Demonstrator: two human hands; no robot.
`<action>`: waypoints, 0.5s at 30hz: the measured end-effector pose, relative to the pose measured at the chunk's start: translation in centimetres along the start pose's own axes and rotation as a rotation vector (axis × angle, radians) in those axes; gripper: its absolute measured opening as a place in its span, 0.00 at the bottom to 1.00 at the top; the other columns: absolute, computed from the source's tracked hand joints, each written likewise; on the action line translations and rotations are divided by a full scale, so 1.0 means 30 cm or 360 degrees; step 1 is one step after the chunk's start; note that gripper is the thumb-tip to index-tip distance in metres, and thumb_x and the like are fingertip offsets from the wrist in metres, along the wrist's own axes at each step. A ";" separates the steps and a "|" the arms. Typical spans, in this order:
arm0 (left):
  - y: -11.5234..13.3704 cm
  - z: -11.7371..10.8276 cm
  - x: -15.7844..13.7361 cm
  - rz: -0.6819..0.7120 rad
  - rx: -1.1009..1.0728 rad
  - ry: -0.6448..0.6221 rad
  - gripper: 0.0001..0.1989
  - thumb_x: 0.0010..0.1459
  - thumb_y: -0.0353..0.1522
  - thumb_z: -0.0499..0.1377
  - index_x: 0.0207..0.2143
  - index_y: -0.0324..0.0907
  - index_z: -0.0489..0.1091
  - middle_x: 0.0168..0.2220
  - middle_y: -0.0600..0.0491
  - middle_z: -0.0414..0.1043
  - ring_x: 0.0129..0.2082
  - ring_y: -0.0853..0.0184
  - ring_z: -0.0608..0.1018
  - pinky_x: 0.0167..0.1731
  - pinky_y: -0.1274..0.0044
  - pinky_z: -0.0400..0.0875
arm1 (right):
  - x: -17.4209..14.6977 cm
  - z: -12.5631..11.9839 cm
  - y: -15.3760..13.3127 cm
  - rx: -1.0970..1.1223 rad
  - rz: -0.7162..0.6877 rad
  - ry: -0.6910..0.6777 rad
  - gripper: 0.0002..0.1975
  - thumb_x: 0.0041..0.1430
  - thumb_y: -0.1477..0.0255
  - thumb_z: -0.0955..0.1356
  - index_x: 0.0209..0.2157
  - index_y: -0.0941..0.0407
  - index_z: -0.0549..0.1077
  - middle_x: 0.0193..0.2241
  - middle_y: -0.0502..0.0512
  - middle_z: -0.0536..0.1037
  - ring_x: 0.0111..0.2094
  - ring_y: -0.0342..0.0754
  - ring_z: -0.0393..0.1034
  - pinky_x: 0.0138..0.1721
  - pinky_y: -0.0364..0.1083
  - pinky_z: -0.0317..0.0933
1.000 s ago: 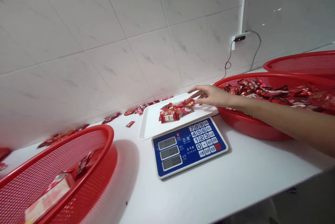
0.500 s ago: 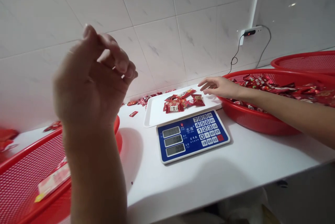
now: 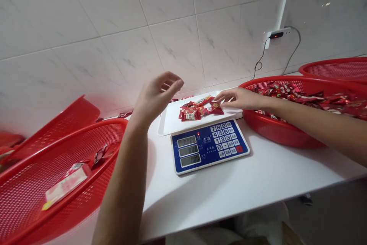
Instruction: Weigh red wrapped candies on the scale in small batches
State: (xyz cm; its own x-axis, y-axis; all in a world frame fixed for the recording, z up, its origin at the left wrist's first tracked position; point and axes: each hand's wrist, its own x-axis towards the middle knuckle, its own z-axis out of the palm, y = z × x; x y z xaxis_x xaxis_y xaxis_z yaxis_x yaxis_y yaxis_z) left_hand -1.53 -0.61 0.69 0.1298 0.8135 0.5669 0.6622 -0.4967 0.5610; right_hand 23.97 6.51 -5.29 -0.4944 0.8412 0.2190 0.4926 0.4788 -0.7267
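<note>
Several red-wrapped sweets [image 3: 190,114] lie in a small heap on the white tray [image 3: 169,120] of a digital scale [image 3: 210,146]. My left hand [image 3: 158,94] hovers over the tray's left side, fingers bent and apart, with nothing visible in them. At the tray's right edge is my right hand [image 3: 241,98], its fingers spread and its fingertips right beside the heap; whether they touch a sweet I cannot tell. The scale's blue front panel carries number keys and lit displays.
On the right stands a red mesh basket [image 3: 283,132] full of wrapped sweets, with another red basket [image 3: 329,61] behind it. A red basket [image 3: 23,174] at left holds a pale packet [image 3: 67,184]. A cable [image 3: 260,59] hangs from a wall socket.
My left hand has moved right and away from me, from high on the left to above the tray. My right hand has come slightly closer to the heap of sweets.
</note>
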 end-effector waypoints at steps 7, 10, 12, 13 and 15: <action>-0.102 0.026 0.028 -0.0179 0.0663 -0.0557 0.16 0.58 0.41 0.58 0.45 0.43 0.74 0.43 0.47 0.78 0.41 0.61 0.78 0.41 0.70 0.72 | -0.006 0.000 -0.010 -0.0092 -0.0031 -0.0074 0.13 0.49 0.74 0.71 0.39 0.52 0.81 0.44 0.53 0.81 0.44 0.52 0.74 0.49 0.50 0.65; -0.108 0.022 0.034 -0.0238 0.0769 -0.0625 0.18 0.58 0.41 0.58 0.47 0.44 0.74 0.43 0.47 0.79 0.41 0.60 0.79 0.41 0.70 0.73 | -0.004 0.000 -0.008 -0.0086 -0.0024 -0.0092 0.15 0.49 0.74 0.70 0.41 0.52 0.80 0.45 0.54 0.81 0.43 0.52 0.75 0.47 0.50 0.66; -0.111 0.019 0.039 -0.0272 0.0779 -0.0655 0.18 0.57 0.41 0.58 0.48 0.45 0.74 0.43 0.48 0.79 0.41 0.61 0.79 0.40 0.71 0.73 | -0.003 0.001 -0.006 -0.0109 -0.0009 -0.0110 0.15 0.50 0.74 0.70 0.42 0.53 0.80 0.46 0.55 0.80 0.44 0.52 0.75 0.47 0.50 0.66; -0.113 0.018 0.041 -0.0299 0.0784 -0.0669 0.18 0.57 0.41 0.59 0.48 0.45 0.74 0.43 0.48 0.80 0.41 0.61 0.80 0.40 0.72 0.73 | -0.002 0.001 -0.005 -0.0125 -0.0005 -0.0119 0.16 0.50 0.74 0.70 0.43 0.53 0.80 0.47 0.55 0.80 0.44 0.52 0.75 0.47 0.49 0.66; -0.114 0.015 0.044 -0.0355 0.0804 -0.0690 0.18 0.57 0.40 0.59 0.48 0.45 0.74 0.43 0.48 0.80 0.40 0.61 0.80 0.38 0.72 0.73 | -0.002 0.000 -0.003 -0.0162 -0.0009 -0.0127 0.17 0.51 0.72 0.70 0.44 0.54 0.79 0.47 0.56 0.80 0.45 0.53 0.74 0.47 0.49 0.66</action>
State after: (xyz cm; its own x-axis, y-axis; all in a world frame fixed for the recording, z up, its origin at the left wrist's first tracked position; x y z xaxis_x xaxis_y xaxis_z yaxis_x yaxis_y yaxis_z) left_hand -3.30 2.30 -0.75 0.1643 0.9791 0.1200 0.9554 -0.1882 0.2276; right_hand 23.95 6.41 -5.23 -0.5507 0.8178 0.1674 0.5580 0.5098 -0.6548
